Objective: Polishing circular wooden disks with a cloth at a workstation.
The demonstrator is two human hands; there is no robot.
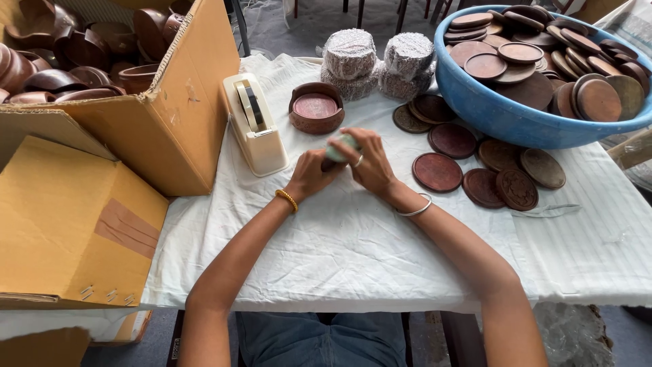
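Step in hand: both hands meet over the white cloth [353, 238], working a small round piece wrapped in pale foam; it looks like the wrapping stage, with the cover being closed round the piece.
Wrapped piece [341, 145]: held just above the cloth at the middle of the table, near the tape dispenser; mostly hidden by the fingers.
Left hand [314, 173]: fingers curled and pressed against the near-left side of the piece, gold bangle on the wrist.
Right hand [370, 163]: fingers folded over the top, pinching the pale wrap; ring and silver bangle.
Next move, as a judgement: the loose wrap likely needs fastening, which calls for one hand to keep it pinched.
Tape dispenser [257, 126]: cream plastic, smooth, left of the hands.
Round wooden box [316, 109]: dark reddish, carved lid, far of the hands.
Wrapped bundles [377, 61]: four, dimpled grey foam, stacked.
Loose lids [475, 163]: flat carved discs, right.
Blue basin [489, 109]: glossy plastic, full of lids.
Cardboard box [183, 102]: far left, holds dark bowls.
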